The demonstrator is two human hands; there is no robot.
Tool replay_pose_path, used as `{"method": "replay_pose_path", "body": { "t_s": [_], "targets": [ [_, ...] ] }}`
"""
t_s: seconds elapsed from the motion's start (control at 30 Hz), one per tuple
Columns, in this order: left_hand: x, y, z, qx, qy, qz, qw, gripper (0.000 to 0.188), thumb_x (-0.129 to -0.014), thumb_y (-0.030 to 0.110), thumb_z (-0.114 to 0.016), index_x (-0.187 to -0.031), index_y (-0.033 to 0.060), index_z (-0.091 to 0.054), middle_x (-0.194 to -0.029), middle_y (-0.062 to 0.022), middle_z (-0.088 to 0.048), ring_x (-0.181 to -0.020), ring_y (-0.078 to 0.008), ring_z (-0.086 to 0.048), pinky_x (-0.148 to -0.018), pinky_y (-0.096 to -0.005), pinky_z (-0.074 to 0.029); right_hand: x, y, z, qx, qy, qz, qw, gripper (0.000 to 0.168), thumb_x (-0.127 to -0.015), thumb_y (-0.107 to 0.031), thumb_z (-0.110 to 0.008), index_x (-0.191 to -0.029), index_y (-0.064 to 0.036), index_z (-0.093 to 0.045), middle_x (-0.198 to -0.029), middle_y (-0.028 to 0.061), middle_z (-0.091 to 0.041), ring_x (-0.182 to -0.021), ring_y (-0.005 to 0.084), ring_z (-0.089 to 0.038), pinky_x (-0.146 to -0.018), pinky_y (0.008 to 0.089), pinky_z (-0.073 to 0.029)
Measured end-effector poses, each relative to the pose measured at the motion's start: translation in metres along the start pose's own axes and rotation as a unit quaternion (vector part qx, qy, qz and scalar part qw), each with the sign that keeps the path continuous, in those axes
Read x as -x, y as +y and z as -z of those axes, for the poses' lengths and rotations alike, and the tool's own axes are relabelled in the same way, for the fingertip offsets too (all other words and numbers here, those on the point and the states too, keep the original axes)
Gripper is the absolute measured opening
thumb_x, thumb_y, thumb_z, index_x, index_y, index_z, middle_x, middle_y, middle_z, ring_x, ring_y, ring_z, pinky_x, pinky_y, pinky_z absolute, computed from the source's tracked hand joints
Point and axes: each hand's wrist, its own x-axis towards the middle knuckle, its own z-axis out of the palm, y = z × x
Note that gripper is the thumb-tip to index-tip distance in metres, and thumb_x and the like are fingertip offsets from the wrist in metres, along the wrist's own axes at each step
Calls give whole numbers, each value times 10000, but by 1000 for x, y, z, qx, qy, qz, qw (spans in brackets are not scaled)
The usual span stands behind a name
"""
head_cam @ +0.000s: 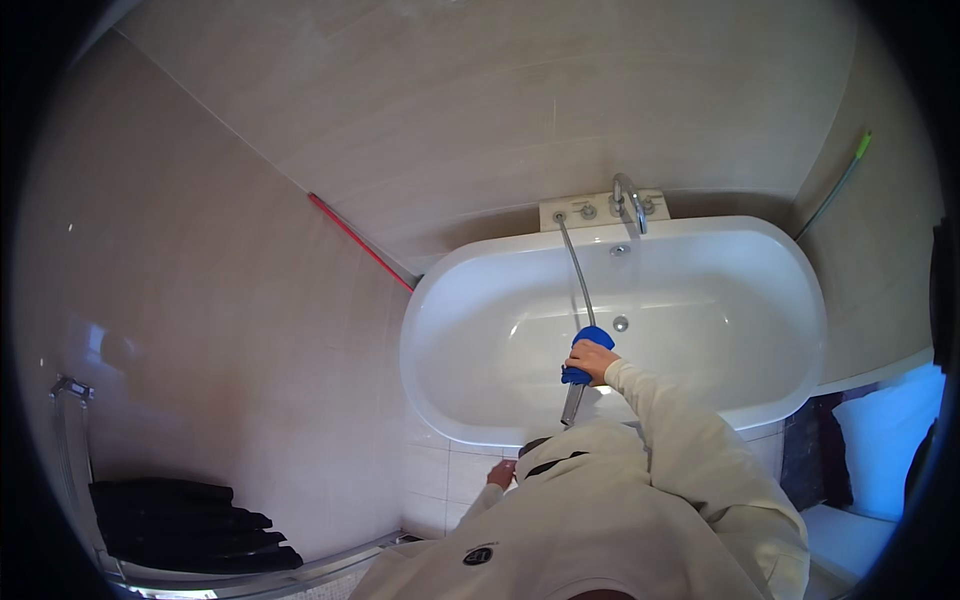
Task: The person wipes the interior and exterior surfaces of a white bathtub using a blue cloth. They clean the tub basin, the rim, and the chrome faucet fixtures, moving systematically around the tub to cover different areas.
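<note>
My right hand grips a bunched blue cloth over the near part of the bathtub. The cloth is wrapped around a chrome hand shower, whose lower end sticks out below my fingers. From the cloth a metal shower hose runs up to the tap ledge. Low beside my body, my left hand is above the tiled floor, just outside the tub's near rim. Its fingers are partly hidden by my light jacket, so I cannot tell if it holds anything. Beneath my right hand is the white oval bathtub.
Behind the tub, a stone ledge carries a chrome spout and knobs. A red pole leans at the left corner, a green-ended pole at the right. Dark fabric hangs lower left. A chrome drain sits in the tub.
</note>
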Motion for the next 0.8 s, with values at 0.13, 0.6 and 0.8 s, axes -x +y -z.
{"method": "replay_pose_path", "body": {
  "t_s": [0.13,0.6,0.8],
  "targets": [
    [41,-66,-54,94,-73,129,984,297,-911,312,-535,-1136,153,-647,-1163,-97,-671,-961,-291,-669,-801,-456,-532,-37,-27,29,-37,101,24,994,584,-571,-112,-812,-1113,-116,-593,-1066,97,-584,-1106,312,-530,-1015,422,-400],
    [-7,-83,-35,179,-141,192,955,321,-923,342,-534,-1159,149,-635,-1094,-55,-696,-885,-224,-672,-744,-419,-518,-12,-84,112,-205,373,-37,904,383,-675,-45,-772,-1009,-29,-586,-1024,141,-625,-1011,380,-595,-976,452,-457],
    [-53,-54,-15,358,-119,281,882,337,-930,352,-532,-1178,146,-627,-1052,-33,-709,-844,-186,-669,-712,-395,-508,-34,-105,151,-195,508,-83,835,363,-666,-8,-817,-957,-37,-603,-929,97,-656,-881,304,-667,-821,366,-538]
  ]
}}
